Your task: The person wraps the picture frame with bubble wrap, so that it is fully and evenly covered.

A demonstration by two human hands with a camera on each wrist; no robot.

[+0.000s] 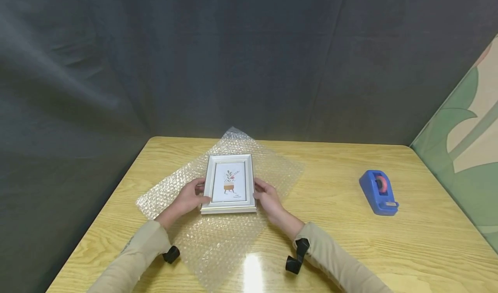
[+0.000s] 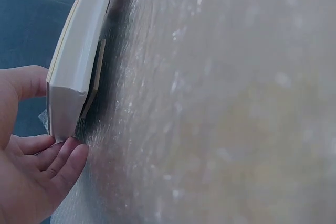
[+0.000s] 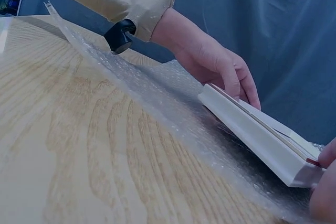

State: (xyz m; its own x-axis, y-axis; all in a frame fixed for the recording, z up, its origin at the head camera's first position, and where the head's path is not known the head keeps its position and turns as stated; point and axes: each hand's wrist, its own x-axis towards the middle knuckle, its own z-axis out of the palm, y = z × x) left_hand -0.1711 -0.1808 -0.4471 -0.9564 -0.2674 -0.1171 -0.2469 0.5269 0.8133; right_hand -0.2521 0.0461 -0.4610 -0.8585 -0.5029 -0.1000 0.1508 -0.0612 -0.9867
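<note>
A white picture frame (image 1: pixel 230 183) with a potted-plant print is held just above or on a sheet of bubble wrap (image 1: pixel 223 245), tilted slightly. My left hand (image 1: pixel 189 195) grips its left edge, thumb on the front and fingers at the side and underneath. On the opposite edge, my right hand (image 1: pixel 269 199) pinches the frame the same way. The left wrist view shows the picture frame (image 2: pixel 73 56) from its side, with a stand piece (image 2: pixel 95 80) at the back, and the left hand (image 2: pixel 31 166) at its corner. In the right wrist view, bubble wrap (image 3: pixel 152 87) lies under the frame (image 3: pixel 257 135).
A blue tape dispenser (image 1: pixel 377 193) with a pink roll stands on the right side of the wooden table (image 1: pixel 330 185). Dark curtain (image 1: pixel 241 59) hangs behind the table and along its left. A leaf-patterned panel (image 1: pixel 463 154) borders the right edge.
</note>
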